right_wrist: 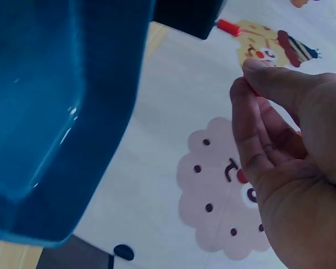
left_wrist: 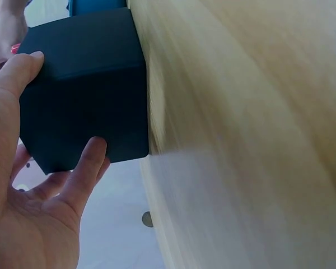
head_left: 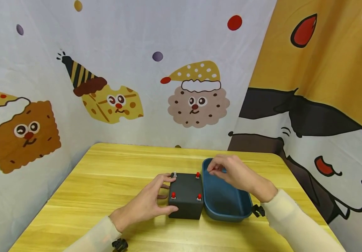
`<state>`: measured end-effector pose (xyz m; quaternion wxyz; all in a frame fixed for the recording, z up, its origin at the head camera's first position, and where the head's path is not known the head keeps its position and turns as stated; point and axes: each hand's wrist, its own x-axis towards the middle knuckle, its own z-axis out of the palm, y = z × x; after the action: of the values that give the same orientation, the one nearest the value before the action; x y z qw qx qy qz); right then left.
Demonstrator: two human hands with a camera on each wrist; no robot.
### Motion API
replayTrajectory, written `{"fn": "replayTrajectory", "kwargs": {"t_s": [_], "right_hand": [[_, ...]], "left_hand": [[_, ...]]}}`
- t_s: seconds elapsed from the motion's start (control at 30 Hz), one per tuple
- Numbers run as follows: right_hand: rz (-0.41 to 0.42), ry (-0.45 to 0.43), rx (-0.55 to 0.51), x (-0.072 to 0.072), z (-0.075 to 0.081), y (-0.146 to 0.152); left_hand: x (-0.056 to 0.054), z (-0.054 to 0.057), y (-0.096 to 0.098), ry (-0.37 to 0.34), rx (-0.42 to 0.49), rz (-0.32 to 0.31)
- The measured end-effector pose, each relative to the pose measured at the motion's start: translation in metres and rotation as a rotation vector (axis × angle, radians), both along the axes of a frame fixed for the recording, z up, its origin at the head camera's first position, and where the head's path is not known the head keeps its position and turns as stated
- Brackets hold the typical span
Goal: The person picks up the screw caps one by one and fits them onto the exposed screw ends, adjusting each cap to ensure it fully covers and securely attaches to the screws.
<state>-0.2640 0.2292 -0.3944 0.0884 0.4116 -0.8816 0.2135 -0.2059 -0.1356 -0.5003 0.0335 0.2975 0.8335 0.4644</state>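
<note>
A black box (head_left: 185,187) stands on the table with a small metal toggle post at each top corner. Three posts wear red caps, while the far-left toggle (head_left: 175,175) is bare metal. My left hand (head_left: 147,203) spans the box's left side, its thumb (left_wrist: 28,64) at the near edge and fingers (left_wrist: 89,159) against the side and far corner, holding it. Over the far end of a blue tray (head_left: 221,217), my right hand (head_left: 234,173) pinches a small red piece (right_wrist: 256,93) between thumb and forefinger, mostly hidden by the fingertips.
The tray stands right beside the box, on its right. Both rest on a yellow wood-grain table (head_left: 111,175). A printed cloth (head_left: 155,105) with cartoon figures hangs behind the table and along its sides.
</note>
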Motion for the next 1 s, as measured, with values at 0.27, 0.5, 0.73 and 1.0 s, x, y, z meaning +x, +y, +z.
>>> {"fn": "replayTrajectory", "kwargs": {"t_s": [0.27,0.5,0.73,1.0], "right_hand": [[0.042,0.029,-0.023,0.003,0.010,-0.021],[0.046,-0.014,-0.043,0.002,0.012,-0.039],[0.075,0.029,-0.076,-0.002,0.011,-0.049],[0.142,0.019,-0.061,-0.011,0.012,-0.062]], "left_hand": [[-0.001,0.000,0.001,-0.012,0.013,-0.007],[0.000,-0.002,-0.001,-0.022,0.025,0.000],[0.000,-0.003,0.000,0.000,0.028,-0.011],[-0.001,-0.002,0.000,0.013,0.032,-0.021]]}}
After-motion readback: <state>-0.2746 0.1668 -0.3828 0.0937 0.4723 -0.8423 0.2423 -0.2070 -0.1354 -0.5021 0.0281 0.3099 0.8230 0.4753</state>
